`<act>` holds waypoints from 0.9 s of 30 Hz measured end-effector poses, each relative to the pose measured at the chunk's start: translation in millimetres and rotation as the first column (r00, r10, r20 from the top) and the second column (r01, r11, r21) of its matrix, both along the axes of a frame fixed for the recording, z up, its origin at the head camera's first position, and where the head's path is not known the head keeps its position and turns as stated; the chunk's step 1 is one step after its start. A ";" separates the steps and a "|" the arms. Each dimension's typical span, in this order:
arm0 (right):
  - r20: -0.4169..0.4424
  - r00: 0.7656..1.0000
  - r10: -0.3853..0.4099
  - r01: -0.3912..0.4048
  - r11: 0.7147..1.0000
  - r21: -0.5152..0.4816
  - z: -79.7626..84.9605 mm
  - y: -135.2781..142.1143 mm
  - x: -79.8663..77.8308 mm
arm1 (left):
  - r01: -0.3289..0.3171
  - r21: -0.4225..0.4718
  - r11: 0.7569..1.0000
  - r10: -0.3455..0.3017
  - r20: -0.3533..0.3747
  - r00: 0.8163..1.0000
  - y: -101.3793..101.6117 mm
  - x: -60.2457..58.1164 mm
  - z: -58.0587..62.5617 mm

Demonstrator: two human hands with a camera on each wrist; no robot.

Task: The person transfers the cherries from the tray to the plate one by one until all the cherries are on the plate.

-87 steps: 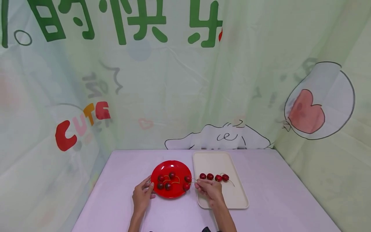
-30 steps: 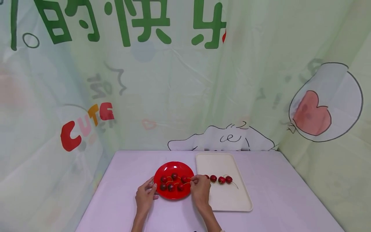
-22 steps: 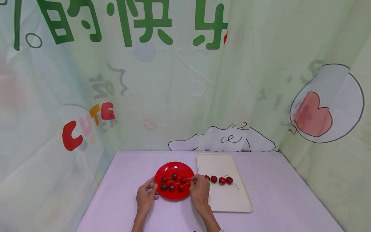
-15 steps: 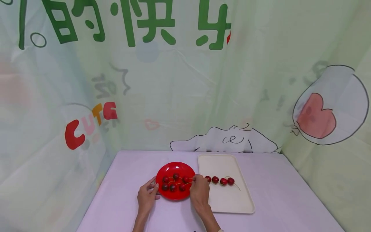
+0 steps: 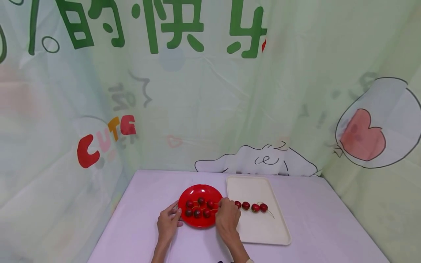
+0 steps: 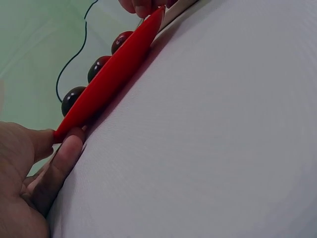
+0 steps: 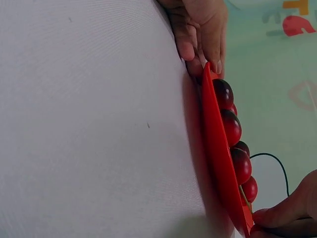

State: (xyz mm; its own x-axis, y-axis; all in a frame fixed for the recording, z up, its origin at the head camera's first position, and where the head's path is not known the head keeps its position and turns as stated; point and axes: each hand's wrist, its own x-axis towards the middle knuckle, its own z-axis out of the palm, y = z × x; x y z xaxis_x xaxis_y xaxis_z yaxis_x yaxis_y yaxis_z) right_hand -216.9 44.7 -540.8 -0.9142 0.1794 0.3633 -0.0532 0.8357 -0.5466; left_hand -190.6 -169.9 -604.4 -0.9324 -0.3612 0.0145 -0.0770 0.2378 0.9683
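The red plate (image 5: 201, 191) is pinched at its rim by the left hand (image 5: 167, 223), presumably for steadiness, while a cherry stem (image 7: 245, 198) appears pinched by the right hand (image 5: 227, 217) opposite.

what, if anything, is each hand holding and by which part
The left hand holds the red plate by its left rim. The right hand is at a cherry stem near the opposite rim; whether it pinches stem or rim cannot be told.

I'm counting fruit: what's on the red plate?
Six cherries show on the red plate. The right hand covers part of its right edge, the left hand a little of its left; whatever lies beneath them cannot be seen.
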 end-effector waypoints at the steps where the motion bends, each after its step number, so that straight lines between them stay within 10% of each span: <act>1: 0.003 1.000 -0.005 0.005 1.000 0.000 0.4 0.7 0.2 | 0.000 0.002 1.000 0.000 0.004 1.000 0.8 0.2 0.2; 18: 0.015 1.000 -0.025 0.026 0.999 -0.042 6.6 12.3 6.2 | -0.001 -0.021 1.000 0.002 0.010 1.000 5.2 -2.9 -3.0; 27: 0.029 0.999 0.018 -0.012 0.976 -0.217 17.4 25.8 6.9 | -0.012 -0.006 1.000 0.012 0.003 1.000 1.3 0.1 0.3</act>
State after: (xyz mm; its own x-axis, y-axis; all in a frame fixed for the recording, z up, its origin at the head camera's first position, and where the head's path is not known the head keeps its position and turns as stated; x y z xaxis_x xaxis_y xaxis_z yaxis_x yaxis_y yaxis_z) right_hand -210.0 70.4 -523.3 -0.9276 0.2369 0.2887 -0.0450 0.6966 -0.7161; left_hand -190.4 -168.5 -604.1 -0.9281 -0.3720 0.0136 -0.0831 0.2426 0.9666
